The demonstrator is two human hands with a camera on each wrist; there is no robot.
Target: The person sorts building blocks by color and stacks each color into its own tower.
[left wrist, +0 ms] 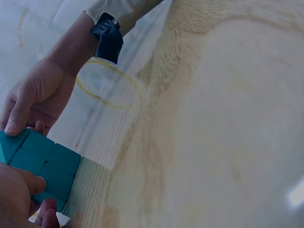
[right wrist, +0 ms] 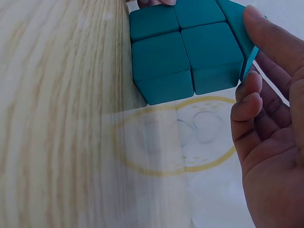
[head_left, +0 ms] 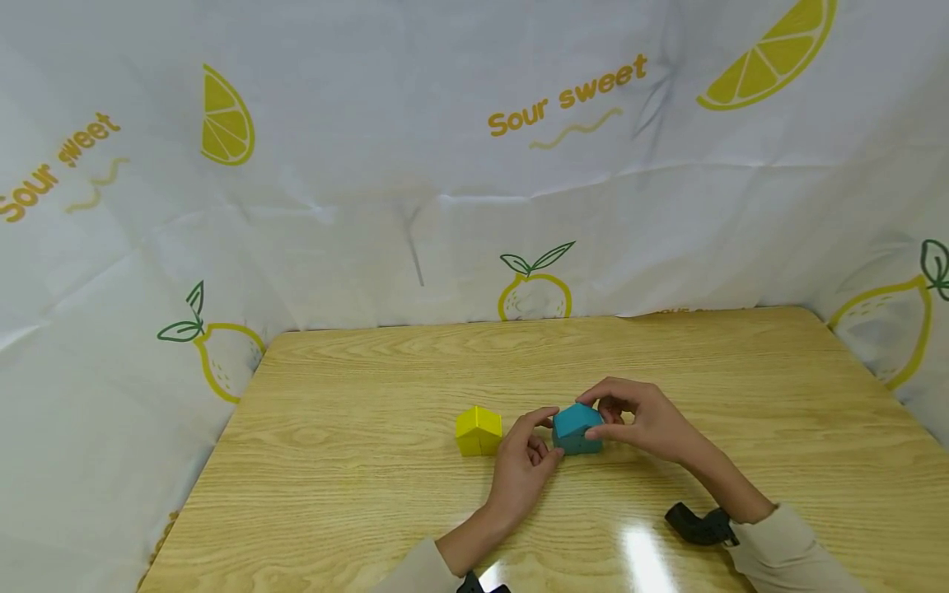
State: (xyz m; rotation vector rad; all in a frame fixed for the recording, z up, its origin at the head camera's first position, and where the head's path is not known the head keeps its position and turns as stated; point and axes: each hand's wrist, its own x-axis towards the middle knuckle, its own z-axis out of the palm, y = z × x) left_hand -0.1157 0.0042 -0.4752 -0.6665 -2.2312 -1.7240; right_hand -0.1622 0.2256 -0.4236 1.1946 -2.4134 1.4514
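A small stack of teal-blue cubes (right wrist: pixel 164 57) stands on the wooden table, a blue triangular block (head_left: pixel 575 420) lying over it like a roof. My right hand (head_left: pixel 647 422) pinches this triangular block between thumb and fingertips, seen closely in the right wrist view. From the left, my left hand (head_left: pixel 521 468) grips the cubes, thumb at the near side and index finger at the far side. In the left wrist view, the thumb (left wrist: pixel 28 180) of that hand lies against the cube faces. Part of the stack's right side is hidden behind the right hand in the head view.
Just left of my left hand stands a yellow house-shaped stack of blocks (head_left: pixel 479 431). The wooden table (head_left: pixel 356 478) is bordered at the back and sides by a white cloth (head_left: pixel 371 165) printed with lemons. A black wrist device (head_left: pixel 700 525) sits at my right sleeve.
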